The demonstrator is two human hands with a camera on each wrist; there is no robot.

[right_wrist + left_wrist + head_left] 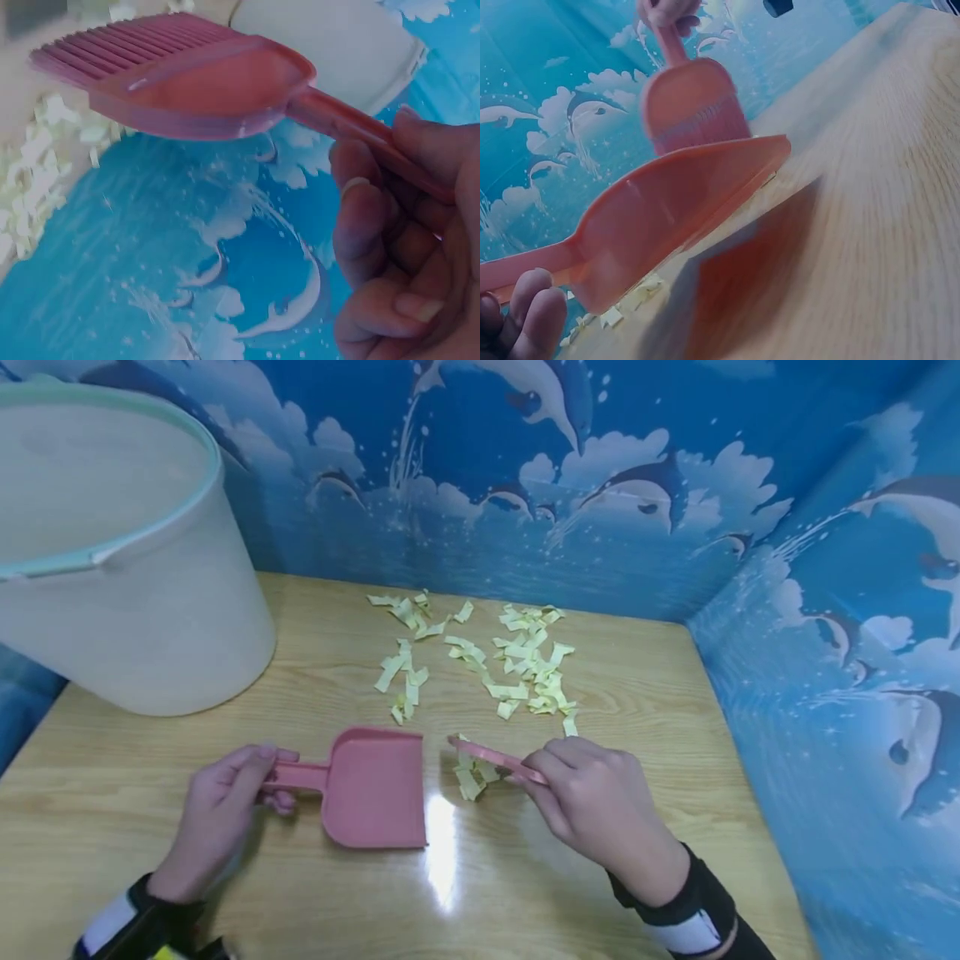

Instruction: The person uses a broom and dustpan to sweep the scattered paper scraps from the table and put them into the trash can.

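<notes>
My left hand (225, 810) grips the handle of a pink dustpan (375, 789), whose open edge faces right. In the left wrist view the dustpan (682, 195) is tilted above its shadow on the wood. My right hand (600, 793) holds a small pink brush by its handle; the brush (491, 755) is seen nearly edge-on in the head view. Its bristles (142, 45) show in the right wrist view. A small clump of pale yellow paper scraps (470, 779) lies under and beside the brush, just right of the dustpan. No scraps show on the pan's surface.
More paper scraps (532, 660) are scattered over the back middle of the wooden table (637, 693). At the back left stands a large whitish bucket (165, 618) with a mint rim. A blue dolphin-print cloth (480, 527) hangs behind and along the right.
</notes>
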